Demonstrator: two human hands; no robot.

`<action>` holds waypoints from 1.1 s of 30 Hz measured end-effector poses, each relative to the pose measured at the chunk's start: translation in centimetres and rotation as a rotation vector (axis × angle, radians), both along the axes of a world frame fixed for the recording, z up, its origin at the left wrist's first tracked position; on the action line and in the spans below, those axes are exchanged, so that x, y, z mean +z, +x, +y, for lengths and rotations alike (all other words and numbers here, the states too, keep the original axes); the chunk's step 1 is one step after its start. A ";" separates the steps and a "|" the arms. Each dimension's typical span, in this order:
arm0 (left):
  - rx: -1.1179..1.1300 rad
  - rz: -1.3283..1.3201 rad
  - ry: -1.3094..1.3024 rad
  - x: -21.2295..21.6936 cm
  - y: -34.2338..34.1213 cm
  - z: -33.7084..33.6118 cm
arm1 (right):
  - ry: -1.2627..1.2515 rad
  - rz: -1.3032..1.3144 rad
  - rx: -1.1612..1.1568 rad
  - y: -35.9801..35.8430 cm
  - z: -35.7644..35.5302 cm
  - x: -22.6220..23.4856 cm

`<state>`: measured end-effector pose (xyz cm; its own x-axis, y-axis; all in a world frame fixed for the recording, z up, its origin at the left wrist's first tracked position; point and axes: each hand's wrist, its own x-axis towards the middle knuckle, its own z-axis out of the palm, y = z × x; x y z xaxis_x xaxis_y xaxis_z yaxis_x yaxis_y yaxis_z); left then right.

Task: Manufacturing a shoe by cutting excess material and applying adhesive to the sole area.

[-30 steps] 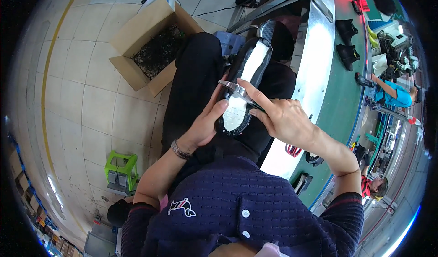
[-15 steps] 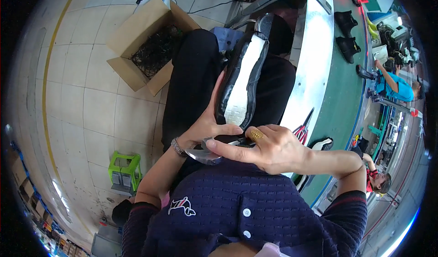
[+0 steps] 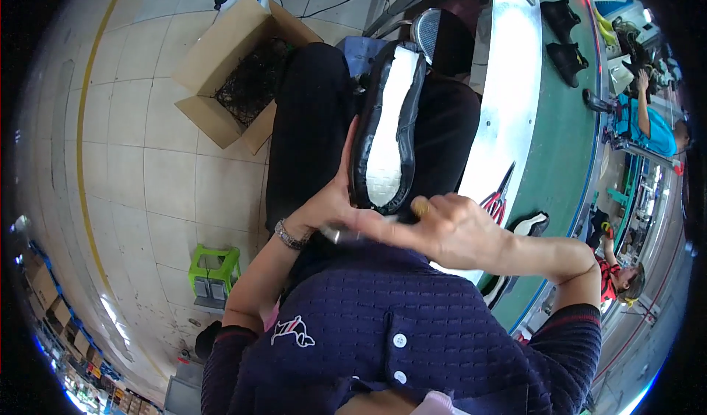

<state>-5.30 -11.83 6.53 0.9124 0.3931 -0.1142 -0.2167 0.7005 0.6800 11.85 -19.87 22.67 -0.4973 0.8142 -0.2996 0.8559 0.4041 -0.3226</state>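
Note:
A black shoe upper [image 3: 362, 146] lies over my thighs with its underside up, showing a long white sole board [image 3: 389, 128]. My left hand [image 3: 333, 200] grips its near end, fingers along the left side. Close beside that end is my right hand [image 3: 456, 231], a ring on one finger and its fingers curled. A shiny metal tool [image 3: 340, 234] shows at the tip of its outstretched finger, smeared by motion. Its handle is hidden in the palm, so its exact kind cannot be made out.
An open cardboard box [image 3: 221, 113] holding dark stringy scraps stands at the left, near a green stool [image 3: 213, 268]. Red-handled pliers [image 3: 497, 201] rest on the metal ledge [image 3: 504, 106]. Black shoes [image 3: 565, 61] sit on the green belt [image 3: 545, 142]. Two people are farther right.
My right hand has shifted slightly and the metal tool is now blurred. The shoe upper has tipped more upright and moved a little left. The view has shifted slightly.

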 end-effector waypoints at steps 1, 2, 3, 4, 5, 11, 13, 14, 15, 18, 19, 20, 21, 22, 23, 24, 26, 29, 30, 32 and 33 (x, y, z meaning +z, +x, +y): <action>-0.034 0.077 0.099 1.4 -0.1 0.3 | 0.055 0.079 0.036 -0.4 0.1 0.7; -0.039 0.078 0.100 1.4 -0.4 0.1 | 0.056 0.081 0.030 -0.2 -0.1 0.3; -0.082 0.101 -0.024 1.2 -0.8 0.2 | 0.018 0.034 -0.053 0.0 -0.3 -0.7; -0.121 0.122 -0.143 1.1 -0.9 0.5 | -0.014 -0.014 -0.133 0.3 0.0 -1.4; -0.066 0.115 0.332 1.1 -0.6 0.8 | -0.003 -0.058 -0.112 1.4 0.9 -2.0; -0.110 0.322 -0.084 3.7 1.0 4.6 | 0.158 0.263 -0.341 4.1 5.7 0.2; -0.058 0.245 -0.210 3.5 3.0 6.0 | 0.139 0.158 -0.406 5.5 7.9 -0.5; -0.081 0.247 -0.231 3.6 3.6 6.7 | 0.030 -0.009 -0.418 6.5 8.7 -1.6; -0.101 0.278 -0.284 4.1 4.5 7.5 | 0.040 0.053 -0.431 7.6 9.0 -3.3; -0.152 0.367 -0.255 4.6 5.7 8.0 | 0.066 -0.069 -0.369 6.9 9.2 -1.9; -0.202 0.423 -0.182 4.5 5.8 7.9 | 0.082 -0.023 -0.396 7.1 8.5 -2.3; -0.198 0.416 -0.168 4.6 5.9 7.9 | 0.124 0.042 -0.464 6.9 7.4 -2.2; -0.173 0.423 -0.129 4.6 5.8 7.6 | 0.213 0.170 -0.567 6.8 6.1 -2.6; -0.154 0.425 -0.090 4.8 5.8 7.3 | 0.303 0.295 -0.672 6.7 4.5 -3.1; -0.199 0.401 -0.128 5.1 5.7 7.3 | 0.360 0.420 -0.807 6.5 2.8 -3.7; -0.211 0.416 -0.123 5.5 5.9 7.1 | 0.307 0.553 -1.025 6.7 1.2 -4.5; -0.171 0.313 0.105 6.2 4.8 6.4 | 0.289 0.558 -1.326 6.6 -0.8 -5.3; -0.082 0.165 0.389 6.1 4.5 5.5 | 0.367 0.109 -1.469 8.1 -4.1 -7.9; -0.027 0.103 0.508 5.6 4.3 5.1 | 0.297 0.121 -1.591 8.6 -5.5 -8.6; -0.063 0.121 0.505 4.0 4.2 4.7 | 0.059 0.029 -1.796 9.8 -6.9 -8.5; -0.051 0.084 0.550 3.6 4.2 4.5 | 0.107 -0.001 -1.784 10.7 -8.8 -10.3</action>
